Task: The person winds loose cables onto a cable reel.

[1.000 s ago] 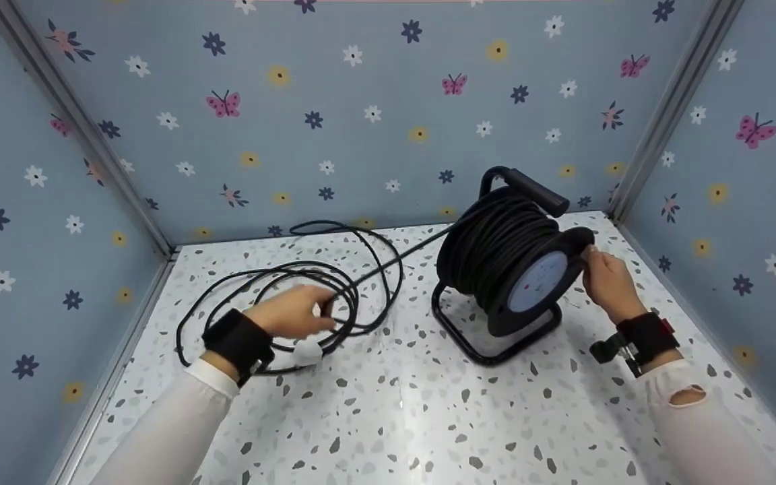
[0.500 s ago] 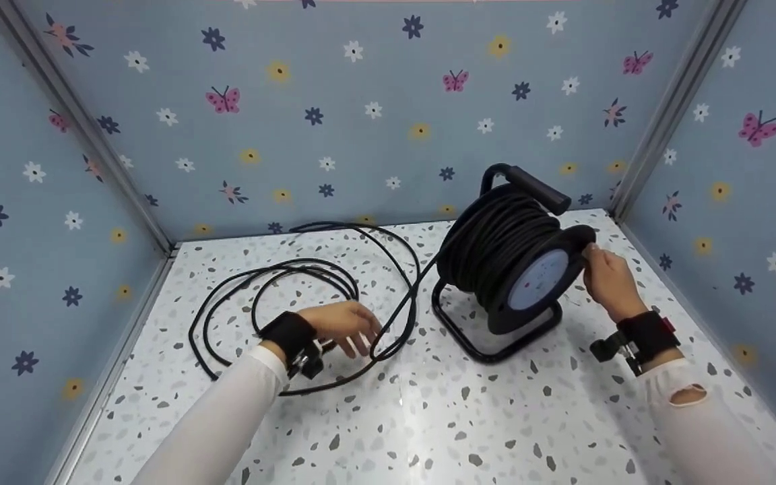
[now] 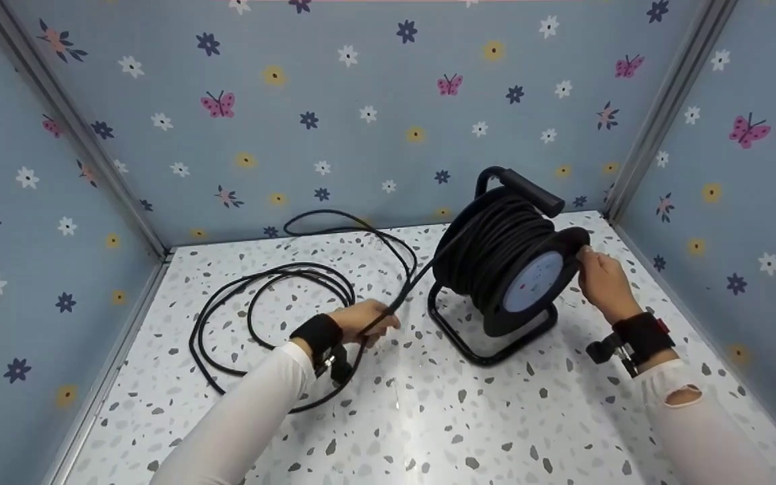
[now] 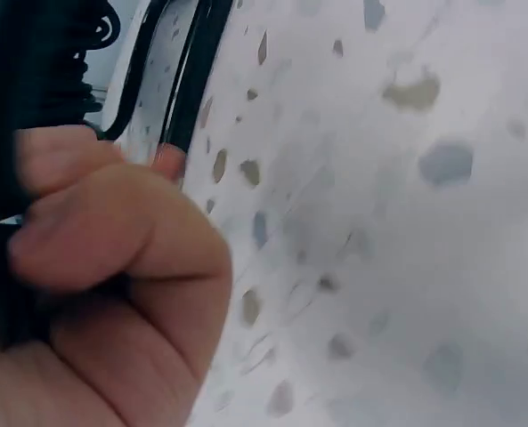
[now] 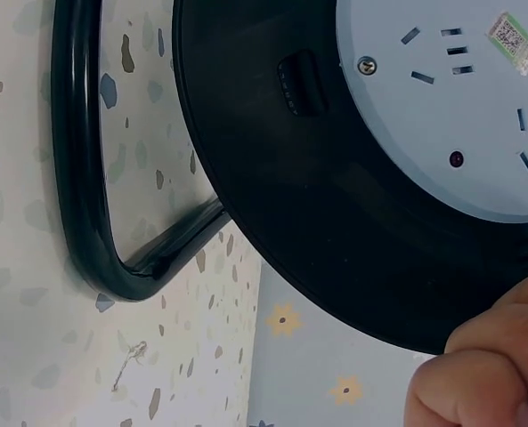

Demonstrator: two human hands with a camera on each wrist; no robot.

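A black cable reel (image 3: 496, 259) with a blue-grey socket face (image 3: 533, 281) stands on a tubular frame at right of centre. My right hand (image 3: 605, 284) grips the reel's outer rim at its right side; in the right wrist view curled fingers (image 5: 477, 382) lie at the rim (image 5: 353, 267). The black cable (image 3: 422, 275) runs from the reel down to my left hand (image 3: 364, 322), whose fingers curl round it left of the reel. The left wrist view shows that hand (image 4: 130, 267) with bent fingers, the cable (image 4: 1, 116) blurred beside them.
Loose cable loops (image 3: 203, 323) lie on the speckled white surface (image 3: 442, 417) around and left of my left hand. Another loop (image 3: 320, 212) reaches close to the back wall (image 3: 334, 148). Flower-patterned panels also stand at left (image 3: 17, 222) and right (image 3: 765, 222).
My left hand has moved right, closer to the reel; it looked loose around half a second ago and now grips the cable. The loops have shifted slightly. My right hand stays at the rim.
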